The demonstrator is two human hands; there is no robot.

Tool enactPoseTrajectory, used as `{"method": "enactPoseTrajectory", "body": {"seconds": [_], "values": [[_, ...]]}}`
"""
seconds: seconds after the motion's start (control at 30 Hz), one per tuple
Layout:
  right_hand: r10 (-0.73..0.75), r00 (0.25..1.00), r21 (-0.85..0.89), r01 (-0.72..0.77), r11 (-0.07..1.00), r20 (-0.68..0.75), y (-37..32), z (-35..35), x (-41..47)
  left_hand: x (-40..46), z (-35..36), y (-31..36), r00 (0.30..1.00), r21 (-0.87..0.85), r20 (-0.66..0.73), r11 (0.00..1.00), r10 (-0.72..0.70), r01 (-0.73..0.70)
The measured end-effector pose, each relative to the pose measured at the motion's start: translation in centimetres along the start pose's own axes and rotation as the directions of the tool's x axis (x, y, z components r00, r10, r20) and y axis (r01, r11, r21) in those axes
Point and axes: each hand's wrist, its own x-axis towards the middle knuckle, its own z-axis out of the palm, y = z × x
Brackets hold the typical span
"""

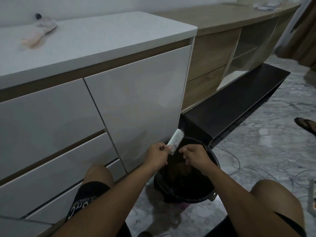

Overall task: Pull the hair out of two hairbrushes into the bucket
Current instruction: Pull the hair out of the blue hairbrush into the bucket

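Brush (175, 140) in left hand (156, 153), over bucket (212, 194)

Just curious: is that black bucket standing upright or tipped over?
Upright. The black bucket sits on the floor with its round opening facing up, under both hands and the white hairbrush.

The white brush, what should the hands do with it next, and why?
Probably the right hand should pinch hair at the bristles and pull it down into the bucket. The left hand holds the brush over the bucket, and the right hand's fingers are beside the bristles.
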Motion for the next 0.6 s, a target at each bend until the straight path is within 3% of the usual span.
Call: {"method": "enactPoseTrajectory", "body": {"seconds": [0.1, 0.27, 0.37, 0.5, 0.6], "values": [[0.028, 0.995, -0.164, -0.013, 0.986, 0.095, 0.5, 0.1, -0.3, 0.2, -0.5, 0.1, 0.999, -0.045, -0.046, 0.999, -0.01, 0.008], [0.094, 0.983, -0.293, -0.044, 0.955, 0.156, 0.7, 0.4, -0.4, 0.2, -0.7, 0.8, 0.994, -0.083, 0.014, 0.991, -0.105, 0.106], [0.092, 0.99, -0.168, -0.074, 0.983, 0.103, -0.1, 0.4, -0.5, 0.2, -0.6, 0.9, 0.988, -0.088, 0.059, 0.985, -0.141, 0.146], [0.067, 0.997, 0.148, -0.072, 0.986, 0.04, -1.7, 0.5, -1.1, 0.0, 0.2, 0.2, 0.986, -0.079, 0.13, 0.99, -0.109, 0.12], [0.039, 0.999, 0.148, -0.035, 0.988, -0.023, -2.4, 0.4, -1.6, -0.2, 0.6, -0.3, 0.979, -0.098, 0.196, 0.992, -0.058, 0.079]]}}
